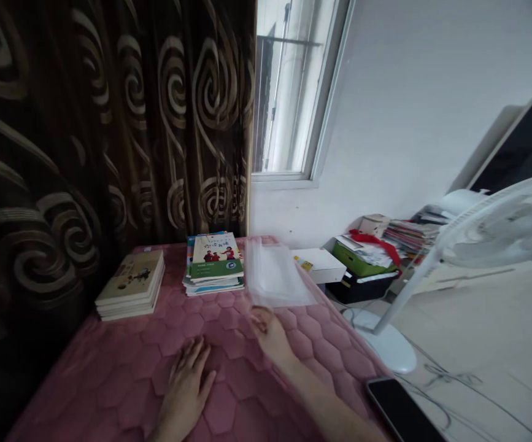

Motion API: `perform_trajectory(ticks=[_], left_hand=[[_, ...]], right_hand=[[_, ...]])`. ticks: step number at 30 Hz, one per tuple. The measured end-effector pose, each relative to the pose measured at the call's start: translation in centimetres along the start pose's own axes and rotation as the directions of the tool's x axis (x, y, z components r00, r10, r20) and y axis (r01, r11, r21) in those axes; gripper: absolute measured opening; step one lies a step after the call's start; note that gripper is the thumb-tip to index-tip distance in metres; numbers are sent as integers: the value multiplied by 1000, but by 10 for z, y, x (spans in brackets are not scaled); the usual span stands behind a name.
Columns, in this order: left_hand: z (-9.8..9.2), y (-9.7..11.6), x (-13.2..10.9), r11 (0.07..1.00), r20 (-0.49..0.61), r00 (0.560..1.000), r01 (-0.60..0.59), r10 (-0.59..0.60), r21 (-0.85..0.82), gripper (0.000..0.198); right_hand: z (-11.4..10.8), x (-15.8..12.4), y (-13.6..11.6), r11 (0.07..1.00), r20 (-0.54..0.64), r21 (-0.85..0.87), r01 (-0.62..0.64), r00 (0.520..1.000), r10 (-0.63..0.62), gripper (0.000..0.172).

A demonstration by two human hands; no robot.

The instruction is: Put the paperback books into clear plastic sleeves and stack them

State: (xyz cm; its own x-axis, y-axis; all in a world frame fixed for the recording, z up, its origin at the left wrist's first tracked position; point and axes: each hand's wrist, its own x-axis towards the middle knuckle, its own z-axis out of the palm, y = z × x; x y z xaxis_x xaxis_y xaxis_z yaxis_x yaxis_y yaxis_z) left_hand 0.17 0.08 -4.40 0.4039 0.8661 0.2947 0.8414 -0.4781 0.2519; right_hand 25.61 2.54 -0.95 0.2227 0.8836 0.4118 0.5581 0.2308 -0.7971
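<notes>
My left hand [187, 387] lies palm down on the pink quilted bed cover [123, 368], fingers stretched out, holding nothing. Farther forward and to the right, my right hand [268, 331] is closed in a pinch at the near left corner of a stack of clear plastic book covers [279, 276]. A filmy plastic edge runs up from its fingertips; motion blur softens the detail there. Left of the plastic stands a pile of thin books [214, 261], the top one with a green band and cartoon figures. Another pile of cream-coloured books [132, 282] sits at the far left.
A phone [401, 408] lies at the bed's right edge. Beyond that edge stand a white fan [394, 344], cables on the floor, a white box [323, 265], and a green bin [362, 261] of papers. A dark patterned curtain [155, 123] hangs at the left.
</notes>
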Motion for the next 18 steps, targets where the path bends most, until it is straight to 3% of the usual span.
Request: perform_trajectory(ticks=[2,3,6,9,12,14,18], left_hand=[[-4,3,1,999,31,999,28,-27,-23,45],[-5,4,1,999,46,998,43,-41,-32,45],[-9,5,2,995,83,994,75,-70,-59,45],[-14,5,2,991,132,988,95,-82,-97,45],[-20,7,1,984,157,984,103,-80,-147,44],[-23,8,1,978,159,984,105,-77,-179,43],[-21,6,0,960,117,989,118,-91,-253,41]], right_hand=[[-9,35,3,971,-207,-67,-228,955,210,31],[-13,53,4,955,-254,-91,-282,934,252,38],[-16,97,9,911,-307,-145,-386,893,329,54],[-9,115,16,868,-317,-188,-460,864,390,58],[-5,118,21,852,-294,-215,-477,864,410,47],[-11,120,18,868,-277,-223,-443,883,379,48],[-39,121,-15,941,-305,-246,-234,940,154,53]])
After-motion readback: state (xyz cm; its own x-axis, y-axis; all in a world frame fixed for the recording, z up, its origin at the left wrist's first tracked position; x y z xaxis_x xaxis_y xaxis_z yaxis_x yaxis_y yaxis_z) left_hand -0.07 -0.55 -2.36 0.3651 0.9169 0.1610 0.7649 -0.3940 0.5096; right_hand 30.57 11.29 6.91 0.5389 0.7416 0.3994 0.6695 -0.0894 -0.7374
